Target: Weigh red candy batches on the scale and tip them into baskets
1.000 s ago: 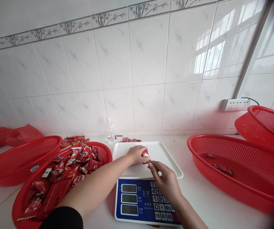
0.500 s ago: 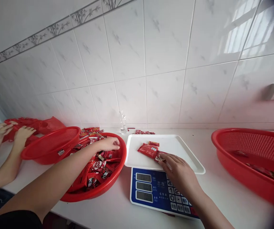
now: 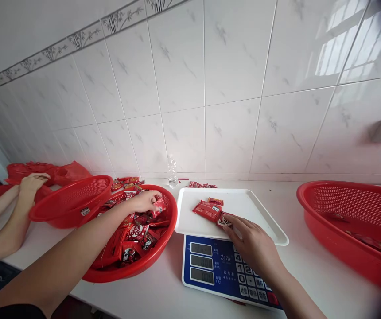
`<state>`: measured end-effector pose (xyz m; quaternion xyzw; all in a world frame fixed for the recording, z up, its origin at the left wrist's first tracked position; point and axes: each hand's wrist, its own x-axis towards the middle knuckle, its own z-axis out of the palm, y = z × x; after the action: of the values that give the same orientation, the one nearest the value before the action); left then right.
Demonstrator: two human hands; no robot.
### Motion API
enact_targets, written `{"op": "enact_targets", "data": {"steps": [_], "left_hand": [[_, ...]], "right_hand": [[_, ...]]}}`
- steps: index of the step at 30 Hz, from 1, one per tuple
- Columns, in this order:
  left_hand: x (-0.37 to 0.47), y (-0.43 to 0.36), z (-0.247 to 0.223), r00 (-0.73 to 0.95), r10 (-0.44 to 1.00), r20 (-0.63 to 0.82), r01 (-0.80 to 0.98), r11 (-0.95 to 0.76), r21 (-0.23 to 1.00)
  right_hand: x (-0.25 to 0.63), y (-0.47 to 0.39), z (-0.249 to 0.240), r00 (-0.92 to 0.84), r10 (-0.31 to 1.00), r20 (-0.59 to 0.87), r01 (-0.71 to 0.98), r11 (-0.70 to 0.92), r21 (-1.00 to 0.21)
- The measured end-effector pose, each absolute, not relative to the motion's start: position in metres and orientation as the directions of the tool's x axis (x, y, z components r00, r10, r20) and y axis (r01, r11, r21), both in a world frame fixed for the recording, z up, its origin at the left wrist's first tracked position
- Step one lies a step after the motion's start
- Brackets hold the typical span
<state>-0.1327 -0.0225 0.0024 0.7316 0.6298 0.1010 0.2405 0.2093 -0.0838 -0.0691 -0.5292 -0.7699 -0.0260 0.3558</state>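
Observation:
My left hand (image 3: pixel 145 201) reaches into a red basket (image 3: pixel 164 246) full of red candy packets and pinches one red packet (image 3: pixel 159 206) above the pile. My right hand (image 3: pixel 252 241) rests palm down on the near edge of the white tray (image 3: pixel 260 212) of a blue scale (image 3: pixel 223 270), fingertips touching a small red packet (image 3: pixel 224 220). A larger red packet (image 3: pixel 207 210) and a small one (image 3: pixel 215 201) lie on the tray just beyond.
An empty red basket (image 3: pixel 74 201) stands left of the full one. Another person's two hands (image 3: pixel 33 184) handle a red plastic bag (image 3: pixel 60 170) at far left. A big red basket (image 3: pixel 350 230) sits right. A small clear bottle (image 3: pixel 172 170) stands by the tiled wall.
My left hand left the tray, went into the full basket and has now lifted a packet. The right hand stayed at the tray's near edge. The view swung left.

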Motion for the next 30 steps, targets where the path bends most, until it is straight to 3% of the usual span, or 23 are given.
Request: {"op": "enact_targets", "data": {"steps": [2,3,8,15,20,30], "left_hand": [[-0.137,-0.022,0.012,0.205,0.971,-0.127,0.814,-0.097,0.573],[-0.139,-0.022,0.016,0.203,0.968,-0.145,0.833,-0.093,0.545],[-0.147,-0.029,0.012,0.104,0.958,-0.268,0.986,-0.064,0.152],[-0.131,-0.036,-0.013,0.028,0.99,-0.14,0.999,-0.031,-0.02],[-0.134,-0.024,-0.003,0.029,0.992,-0.122,0.999,-0.025,0.04],[-0.134,-0.017,0.028,0.132,0.987,-0.096,0.931,-0.09,0.355]], "right_hand": [[0.209,-0.084,-0.069,-0.184,0.803,0.567,0.835,0.432,-0.342],[0.209,-0.084,-0.069,-0.184,0.807,0.561,0.835,0.429,-0.344],[0.209,-0.083,-0.07,-0.178,0.808,0.562,0.834,0.427,-0.349],[0.209,-0.083,-0.069,-0.179,0.803,0.568,0.834,0.43,-0.345],[0.209,-0.084,-0.068,-0.188,0.797,0.574,0.832,0.44,-0.338],[0.209,-0.084,-0.068,-0.184,0.805,0.565,0.839,0.428,-0.336]]}}
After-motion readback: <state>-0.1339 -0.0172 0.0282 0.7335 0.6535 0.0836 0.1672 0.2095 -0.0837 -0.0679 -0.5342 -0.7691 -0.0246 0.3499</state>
